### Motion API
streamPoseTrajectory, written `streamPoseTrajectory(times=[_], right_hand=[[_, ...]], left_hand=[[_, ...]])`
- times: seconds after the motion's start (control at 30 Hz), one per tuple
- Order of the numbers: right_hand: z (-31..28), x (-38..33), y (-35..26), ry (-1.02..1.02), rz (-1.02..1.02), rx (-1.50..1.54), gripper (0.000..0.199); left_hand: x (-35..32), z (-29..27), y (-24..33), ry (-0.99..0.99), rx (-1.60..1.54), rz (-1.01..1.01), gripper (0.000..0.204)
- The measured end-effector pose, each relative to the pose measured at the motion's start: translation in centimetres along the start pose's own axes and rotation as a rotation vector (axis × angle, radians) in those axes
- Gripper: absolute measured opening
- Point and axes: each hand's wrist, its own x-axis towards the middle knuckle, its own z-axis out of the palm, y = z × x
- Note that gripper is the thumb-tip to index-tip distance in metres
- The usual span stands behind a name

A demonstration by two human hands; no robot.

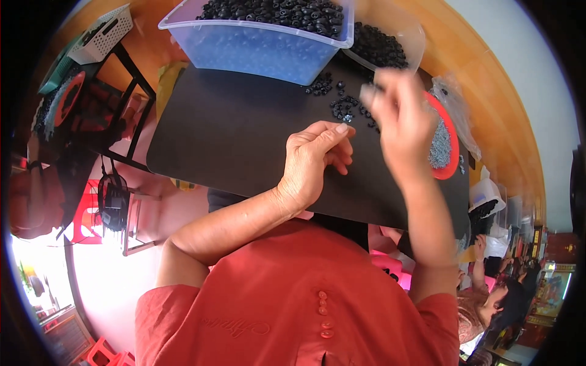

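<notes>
My left hand point(314, 157) is above the dark table point(226, 122), thumb pressed to the curled forefinger. Whatever lies between those fingertips, if anything, is too small to make out. Just beyond the thumb is a small shiny pale piece point(347, 118), beside loose small black parts point(343, 105) scattered on the table. Raised to the right of them, my right hand point(406, 116) is smeared by motion, so its fingers and anything in them are unclear. Nearest to it stands a round red tray point(453, 160) holding many small grey pieces point(439, 146).
A large translucent tub point(256, 58) heaped with black parts point(274, 15) stands at the table's far edge. Right of it is a clear bowl point(416, 36) with more black parts. A plastic bag point(456, 110) lies beyond the red tray. Another person point(479, 308) sits at the right.
</notes>
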Motion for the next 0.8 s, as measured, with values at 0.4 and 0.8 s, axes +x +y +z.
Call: streamPoseTrajectory(times=[0.4,0.8], right_hand=[[5.3,3.3,8.5,-0.467,0.333,-0.157,0.020],[1.8,0.2,3.7,-0.325,0.194,0.201,0.022]], left_hand=[[-1.3,-1.4,0.6,-0.080,0.246,0.030,0.013],[1.1,-1.4,3.4,0.048,0.046,-0.185,0.026]])
